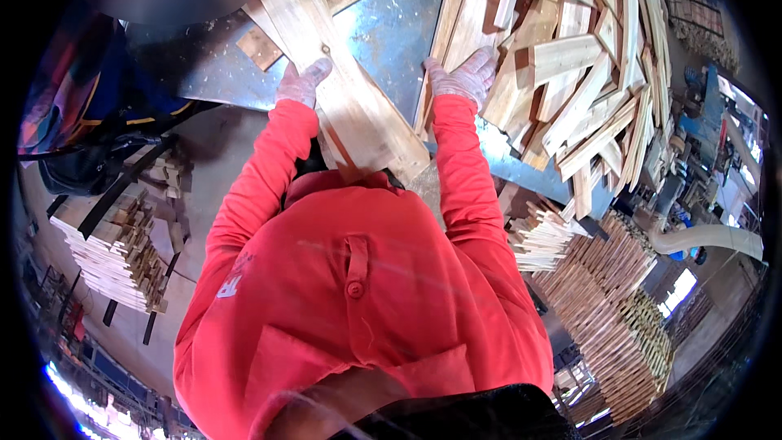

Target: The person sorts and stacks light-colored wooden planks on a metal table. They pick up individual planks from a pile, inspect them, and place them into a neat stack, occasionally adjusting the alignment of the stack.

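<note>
A wide pale wooden board (305, 20) slants across the metal table (383, 28) toward my chest, with a knot near its middle. My left hand (301, 83), in a thin whitish glove, grips its left edge; the thumb lies on top and the other fingers are partly hidden. To the right, my gloved right hand (463, 76) is closed over a second, narrower board (471, 20), its thumb at the left edge. Beneath the wide board, the end of another plank (395, 126) shows, crossing it at an angle.
A loose heap of cut wood pieces (570, 57) covers the table's right side. A small wood block (259, 47) lies left of my left hand. Stacked slats stand on the floor at lower left (122, 253) and lower right (599, 301). Dark blue clothing (134, 85) is at far left.
</note>
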Motion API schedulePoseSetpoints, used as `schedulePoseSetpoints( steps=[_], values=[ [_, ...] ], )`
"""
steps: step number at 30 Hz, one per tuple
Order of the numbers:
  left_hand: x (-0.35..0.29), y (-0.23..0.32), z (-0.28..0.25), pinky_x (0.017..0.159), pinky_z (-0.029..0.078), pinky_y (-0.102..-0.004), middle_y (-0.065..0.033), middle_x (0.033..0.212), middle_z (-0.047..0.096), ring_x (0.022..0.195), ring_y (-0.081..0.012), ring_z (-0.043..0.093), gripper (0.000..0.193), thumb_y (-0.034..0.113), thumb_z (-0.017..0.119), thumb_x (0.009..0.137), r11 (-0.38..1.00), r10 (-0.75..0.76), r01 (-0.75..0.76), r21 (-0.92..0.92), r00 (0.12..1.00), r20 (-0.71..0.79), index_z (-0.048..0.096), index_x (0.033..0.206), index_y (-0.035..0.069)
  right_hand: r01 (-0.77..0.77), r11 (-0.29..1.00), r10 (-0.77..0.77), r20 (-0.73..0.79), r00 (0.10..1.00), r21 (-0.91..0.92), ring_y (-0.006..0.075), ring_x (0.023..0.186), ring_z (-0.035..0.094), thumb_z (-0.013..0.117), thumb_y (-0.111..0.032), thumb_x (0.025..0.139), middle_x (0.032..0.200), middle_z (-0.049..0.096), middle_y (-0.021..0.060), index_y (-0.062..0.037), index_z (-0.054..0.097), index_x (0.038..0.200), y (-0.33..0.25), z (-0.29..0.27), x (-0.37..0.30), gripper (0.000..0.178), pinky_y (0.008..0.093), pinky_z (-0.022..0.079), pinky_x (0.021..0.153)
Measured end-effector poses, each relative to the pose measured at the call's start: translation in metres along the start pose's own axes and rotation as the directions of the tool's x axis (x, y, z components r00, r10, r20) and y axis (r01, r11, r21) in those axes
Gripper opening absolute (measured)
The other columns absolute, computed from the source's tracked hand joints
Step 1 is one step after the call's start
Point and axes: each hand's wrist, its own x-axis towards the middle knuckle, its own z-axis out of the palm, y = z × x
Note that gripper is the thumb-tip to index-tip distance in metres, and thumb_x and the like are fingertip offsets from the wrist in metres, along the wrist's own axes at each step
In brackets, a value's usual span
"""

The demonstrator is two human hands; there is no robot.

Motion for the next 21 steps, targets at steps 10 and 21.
schedulePoseSetpoints(
  steps=[10, 21],
  values=[
    [-0.021, 0.004, 0.004, 0.086, 0.051, -0.0357, -0.0128, 0.115, 0.062, 0.1, -0.023, 0.062, 0.057, 0.026, 0.074, 0.081, 0.997, 0.035, -0.045, 0.065, 0.989, 0.147, 0.051, 0.128, 0.002, 0.427, 0.703, -0.508, -0.019, 0.861, 0.569, 0.0411, 0.126, 0.044, 0.075, -0.037, 0.068, 0.136, 0.046, 0.0244, -0.0061, 0.049, 0.135, -0.036, -0.025, -0.029, 0.078, 0.0416, 0.036, 0.108],
    [-0.012, 0.004, -0.012, 0.096, 0.046, -0.0356, -0.0115, 0.121, 0.062, 0.112, -0.0219, 0.057, 0.04, 0.024, 0.064, 0.089, 0.943, 0.103, -0.162, 0.291, 0.973, 0.208, 0.06, 0.121, 0.001, -0.001, 0.998, -0.01, -0.165, 0.986, -0.068, 0.0448, 0.126, 0.042, 0.072, -0.048, 0.071, 0.14, 0.037, 0.0309, -0.0043, 0.03, 0.145, 0.014, 0.046, -0.103, 0.096, 0.047, 0.032, 0.108]
  ],
)
